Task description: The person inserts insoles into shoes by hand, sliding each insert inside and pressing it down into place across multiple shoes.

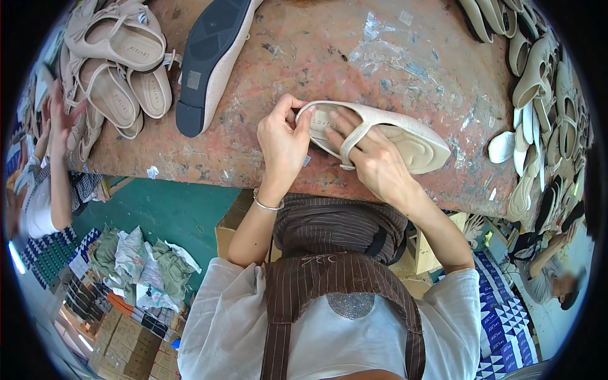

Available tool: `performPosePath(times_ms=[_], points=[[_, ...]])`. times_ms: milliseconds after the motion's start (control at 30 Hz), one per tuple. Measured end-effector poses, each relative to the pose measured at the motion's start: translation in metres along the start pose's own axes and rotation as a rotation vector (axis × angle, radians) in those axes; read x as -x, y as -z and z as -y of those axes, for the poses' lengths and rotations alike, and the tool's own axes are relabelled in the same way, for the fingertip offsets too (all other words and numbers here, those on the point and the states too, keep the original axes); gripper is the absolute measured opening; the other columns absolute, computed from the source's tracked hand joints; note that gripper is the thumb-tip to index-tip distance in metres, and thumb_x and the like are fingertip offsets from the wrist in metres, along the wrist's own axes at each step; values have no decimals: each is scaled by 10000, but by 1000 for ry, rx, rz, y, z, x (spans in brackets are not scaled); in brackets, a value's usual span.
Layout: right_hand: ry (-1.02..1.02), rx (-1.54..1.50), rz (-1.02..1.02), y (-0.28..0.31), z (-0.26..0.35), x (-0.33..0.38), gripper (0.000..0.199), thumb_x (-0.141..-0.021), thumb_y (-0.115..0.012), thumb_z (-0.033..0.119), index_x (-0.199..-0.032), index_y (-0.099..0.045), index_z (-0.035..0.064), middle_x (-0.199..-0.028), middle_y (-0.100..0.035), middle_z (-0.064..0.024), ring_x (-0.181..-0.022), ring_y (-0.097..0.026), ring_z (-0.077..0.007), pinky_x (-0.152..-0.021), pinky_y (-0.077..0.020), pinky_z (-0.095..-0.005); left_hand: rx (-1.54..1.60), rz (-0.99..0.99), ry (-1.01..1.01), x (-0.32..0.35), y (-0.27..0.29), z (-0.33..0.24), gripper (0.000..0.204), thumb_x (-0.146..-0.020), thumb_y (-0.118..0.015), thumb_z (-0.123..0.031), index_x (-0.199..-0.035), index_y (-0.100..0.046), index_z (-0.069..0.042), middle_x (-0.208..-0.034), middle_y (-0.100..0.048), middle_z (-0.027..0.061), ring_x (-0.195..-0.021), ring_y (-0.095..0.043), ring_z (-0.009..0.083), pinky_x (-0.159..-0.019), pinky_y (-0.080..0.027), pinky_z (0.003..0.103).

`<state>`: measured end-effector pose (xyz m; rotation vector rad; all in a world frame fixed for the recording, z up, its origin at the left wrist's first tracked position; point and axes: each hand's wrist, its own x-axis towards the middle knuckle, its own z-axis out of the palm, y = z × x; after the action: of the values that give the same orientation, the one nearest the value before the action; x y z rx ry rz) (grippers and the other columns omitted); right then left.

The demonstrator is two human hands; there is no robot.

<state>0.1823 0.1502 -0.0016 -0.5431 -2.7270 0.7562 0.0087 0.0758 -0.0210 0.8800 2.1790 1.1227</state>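
Observation:
A beige strapped flat shoe [423, 136] lies on the worktable in front of me, its heel toward the left and its toe toward the right. At the heel, my left hand [282, 133] is closed, with thumb and fingers pinching the rim. My right hand [378, 158] reaches over the shoe's side by the strap [354, 140]. Its fingers are stretched out and apart, lying over the pale insole near the heel and slightly smeared by motion. Farther back, another beige shoe [218, 69] lies with its dark sole showing.
Beige shoes [114, 95] are piled at the table's left, and more shoes [535, 82] line the right edge. The worn reddish tabletop [266, 158] has scraps stuck to it. Co-workers [54, 158] are at left and right. Cloth bundles [142, 263] and cartons [123, 342] stand below left.

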Motion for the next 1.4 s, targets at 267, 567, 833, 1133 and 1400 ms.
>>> performPosePath(times_ms=[267,567,833,1133,1400], points=[[35,212,85,3,14,6,485,-794,-578,29,-1273,-652,1,-1360,-620,-186,-1318,-564,-278,-1114,-456,-405,-109,31,-33,-2,1,-2,123,-879,-716,-114,-831,-633,-37,-541,-522,115,-474,-509,251,-508,-395,394],[-233,240,-93,11,11,34,325,-684,-638,6,-987,-754,2,-1089,-736,-166,-1138,-671,-268,-1208,-300,-512,-212,-12,-223,11,2,-1,147,-917,-653,-121,-871,-558,-20,-653,-601,227,-655,-623,454,-615,-453,535],[-696,-271,-547,75,-23,-8,393,-834,-690,75,-1222,-667,16,-1178,-692,-222,-1099,-675,-359,-1005,-488,-459,-396,251,-401,122,-19,-30,245,-886,-709,-186,-770,-537,-56,-653,-638,149,-603,-639,357,-543,-487,465],[-460,164,-206,9,47,80,353,-811,-598,-5,-1158,-568,-60,-1240,-637,-296,-1241,-590,-439,-1179,-239,-617,-403,428,-735,114,-65,-14,605,-908,-596,-242,-1450,-469,-5,-1476,-479,190,-1428,-367,356,-1204,-126,649],[-487,320,-274,0,10,31,559,-833,-578,9,-1391,-547,-9,-1370,-571,-286,-1373,-484,-385,-1212,-227,-557,-361,482,-708,125,-51,-2,535,-874,-541,-47,-1382,-497,115,-1463,-456,278,-1462,-332,411,-1160,-331,574]])
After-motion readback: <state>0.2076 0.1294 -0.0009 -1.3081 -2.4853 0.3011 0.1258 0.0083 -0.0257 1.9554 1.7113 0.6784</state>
